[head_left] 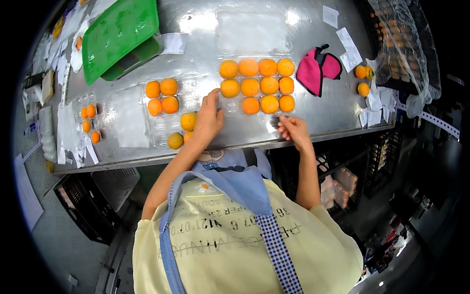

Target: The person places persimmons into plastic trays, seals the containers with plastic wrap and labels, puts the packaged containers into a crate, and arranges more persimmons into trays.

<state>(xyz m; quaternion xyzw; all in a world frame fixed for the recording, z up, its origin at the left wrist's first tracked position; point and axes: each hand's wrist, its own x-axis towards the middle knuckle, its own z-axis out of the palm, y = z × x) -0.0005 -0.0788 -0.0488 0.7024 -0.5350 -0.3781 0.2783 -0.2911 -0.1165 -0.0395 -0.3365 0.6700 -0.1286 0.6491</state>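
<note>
Several oranges sit in rows in a clear plastic tray (255,50); its front-left spot holds none. My left hand (209,120) is beside the tray's left edge, its fingers stretched out near the leftmost middle-row orange (229,88) and its thumb apart. Just in front of the tray's right side, my right hand (293,131) has its fingers curled toward the thumb; whatever may be between them is too small to make out. Left of my left hand is another clear tray (159,128) with oranges, some of them (188,121) close to my left forearm.
A green lid (120,36) rests slanted on a green container at the back left. A pink and black item (311,72) lies right of the trays. Loose oranges (363,89), papers (348,51) and a plastic-wrapped crate (399,54) are farther right. Small oranges (91,111) lie far left.
</note>
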